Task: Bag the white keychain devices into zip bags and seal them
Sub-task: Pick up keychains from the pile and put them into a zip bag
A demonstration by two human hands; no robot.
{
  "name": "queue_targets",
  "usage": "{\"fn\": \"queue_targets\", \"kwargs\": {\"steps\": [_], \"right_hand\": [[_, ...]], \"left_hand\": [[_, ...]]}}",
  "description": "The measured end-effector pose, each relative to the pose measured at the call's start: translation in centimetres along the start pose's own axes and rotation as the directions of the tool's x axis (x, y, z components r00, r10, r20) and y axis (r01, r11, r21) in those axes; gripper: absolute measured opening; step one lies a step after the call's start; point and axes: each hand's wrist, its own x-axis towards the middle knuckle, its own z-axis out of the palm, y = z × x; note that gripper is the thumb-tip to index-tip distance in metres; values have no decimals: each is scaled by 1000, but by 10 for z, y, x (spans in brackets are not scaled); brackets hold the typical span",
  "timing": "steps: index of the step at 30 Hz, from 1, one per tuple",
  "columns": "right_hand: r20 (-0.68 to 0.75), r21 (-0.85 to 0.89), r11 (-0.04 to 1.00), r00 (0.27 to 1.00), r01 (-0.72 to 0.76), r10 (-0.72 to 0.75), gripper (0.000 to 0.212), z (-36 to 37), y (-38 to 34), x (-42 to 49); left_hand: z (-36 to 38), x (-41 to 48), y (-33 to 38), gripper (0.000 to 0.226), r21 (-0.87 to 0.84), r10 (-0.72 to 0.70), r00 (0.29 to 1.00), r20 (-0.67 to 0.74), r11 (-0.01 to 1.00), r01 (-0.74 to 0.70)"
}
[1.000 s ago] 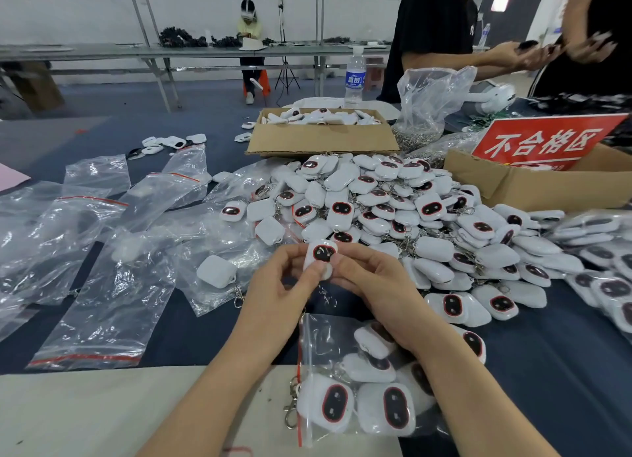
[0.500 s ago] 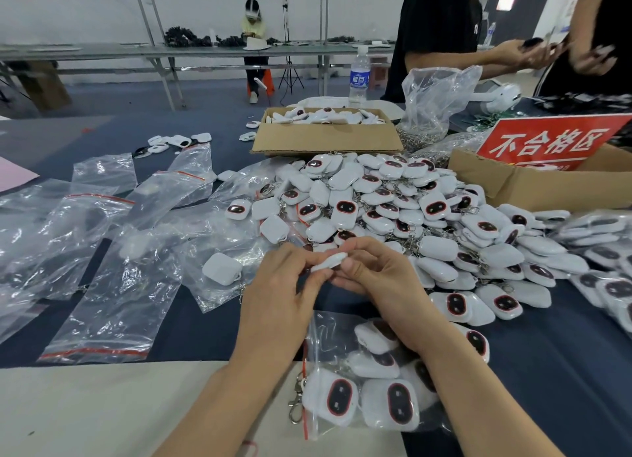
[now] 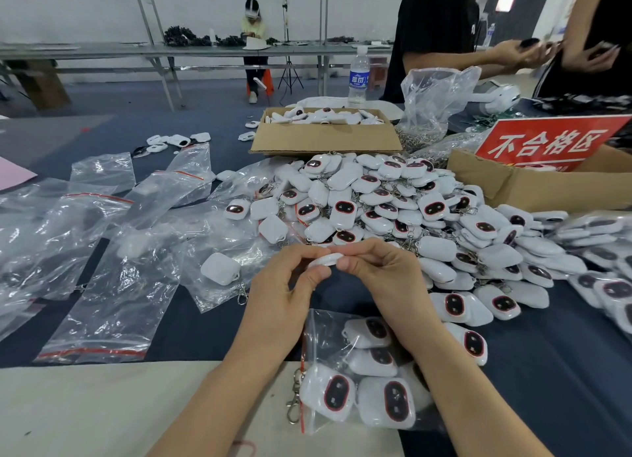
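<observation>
Both my hands are up over the near part of the table (image 3: 205,330), meeting on one white keychain device (image 3: 325,260). My left hand (image 3: 284,296) pinches its left end between thumb and curled fingers. My right hand (image 3: 383,279) pinches the right end the same way. The device is held edge-on, clear of the cloth, so its dark face is not visible.

A zip bag (image 3: 321,326) lies just below my hands, partly under my right forearm. It holds several devices, dark oval faces up. Its red strip runs down the left edge, and a metal clasp (image 3: 294,398) lies across that strip. I cannot tell whether the bag is sealed.

The main pile of devices (image 3: 376,210) sits just beyond my hands and spreads to the right. One loose device (image 3: 220,268) rests on the empty zip bags (image 3: 102,251), which are scattered to the left.

Behind the pile stands an open cardboard box (image 3: 325,138) with more devices inside. A second box to the right carries a red sign (image 3: 547,145). A water bottle (image 3: 358,77) stands further back.
</observation>
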Motion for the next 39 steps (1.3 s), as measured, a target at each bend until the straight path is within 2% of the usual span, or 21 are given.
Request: {"fn": "queue_targets", "kwargs": {"steps": [7,10,13,17,21,31,34,37,39], "right_hand": [[12,-36,997,997,71,-71,17,2,3,2],[62,-135,988,995,81,-73,34,4,4,4],[82,-216,969,991,118,-103,29,4,7,2],[12,-358,919,985,167,-174,31,5,7,1],[43,-561,769,938,307,-343,24,7,5,1],[69,-624,697,914,352,-400,24,10,7,1],[83,-654,694,940,302,-332,28,10,8,0],[40,-541,830,990,135,-135,41,7,10,2],[33,-464,884,998,58,-48,49,5,12,5]], "left_hand": [[2,0,0,24,-8,11,1000,5,1000,-11],[0,-1,-2,20,-193,-42,999,-1,980,41],[-2,-2,-2,16,-338,-80,995,53,937,93],[0,1,-2,17,-276,-62,997,34,959,69],[-2,5,-5,14,-271,-76,997,-11,960,71],[-3,4,-1,22,-252,-132,991,-39,960,118],[-5,4,-1,26,-271,-153,988,-30,952,139],[-5,3,1,33,-299,-167,986,-5,941,158],[-5,3,3,42,-290,-170,985,25,942,170]]}}
